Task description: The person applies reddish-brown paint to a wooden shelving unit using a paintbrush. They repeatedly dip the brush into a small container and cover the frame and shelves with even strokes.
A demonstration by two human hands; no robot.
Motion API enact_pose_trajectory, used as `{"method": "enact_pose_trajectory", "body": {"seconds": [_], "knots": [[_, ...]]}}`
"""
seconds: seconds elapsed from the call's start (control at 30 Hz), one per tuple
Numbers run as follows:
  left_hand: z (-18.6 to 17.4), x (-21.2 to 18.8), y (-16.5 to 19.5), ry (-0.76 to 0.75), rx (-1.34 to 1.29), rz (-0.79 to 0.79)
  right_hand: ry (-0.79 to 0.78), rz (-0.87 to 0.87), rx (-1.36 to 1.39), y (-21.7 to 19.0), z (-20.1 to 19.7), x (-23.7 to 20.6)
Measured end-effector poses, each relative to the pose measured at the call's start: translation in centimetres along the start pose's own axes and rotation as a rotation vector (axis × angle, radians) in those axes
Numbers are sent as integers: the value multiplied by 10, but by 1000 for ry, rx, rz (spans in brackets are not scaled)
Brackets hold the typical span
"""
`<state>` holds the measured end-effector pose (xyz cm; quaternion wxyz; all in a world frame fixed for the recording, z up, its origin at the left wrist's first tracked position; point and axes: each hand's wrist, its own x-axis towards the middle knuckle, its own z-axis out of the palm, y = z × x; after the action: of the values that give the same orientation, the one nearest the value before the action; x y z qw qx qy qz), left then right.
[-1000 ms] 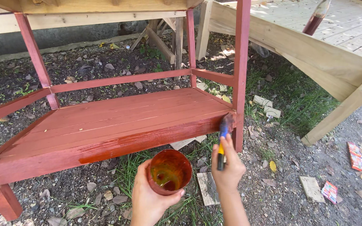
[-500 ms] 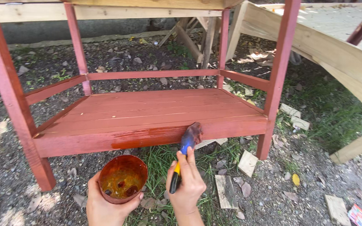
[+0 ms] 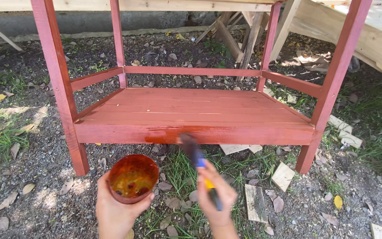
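The right hand [image 3: 217, 199] wraps tight around a paintbrush [image 3: 195, 155], bristles touching the red bench's front edge [image 3: 226, 134]. The left hand [image 3: 116, 212] cups a paint bowl [image 3: 132, 178] close by for dipping.

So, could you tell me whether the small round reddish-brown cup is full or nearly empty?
Nearly empty: the small round reddish-brown cup shows only a shallow orange-brown pool at its bottom.

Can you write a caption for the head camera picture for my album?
Right hand brushes the red shelf's front edge with a paintbrush; left hand holds a paint cup.
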<state>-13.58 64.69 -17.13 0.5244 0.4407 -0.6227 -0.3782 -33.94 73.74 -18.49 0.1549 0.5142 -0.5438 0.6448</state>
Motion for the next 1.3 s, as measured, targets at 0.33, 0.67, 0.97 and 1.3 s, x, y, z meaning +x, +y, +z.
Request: {"method": "enact_pose_trajectory", "body": {"seconds": [0.33,0.67,0.97,1.3], "knots": [[25,-9,36,-148,-14,-122,363,271,-346,39,-123,9],[7,-6,14,-118,-13,-171,141,6,-546,-8,-10,22],[-48,-1,-24,40,114,-165,17,-117,-188,-69,110,24],[-95,-2,-37,201,180,-191,-228,-98,214,-85,195,10]]}}
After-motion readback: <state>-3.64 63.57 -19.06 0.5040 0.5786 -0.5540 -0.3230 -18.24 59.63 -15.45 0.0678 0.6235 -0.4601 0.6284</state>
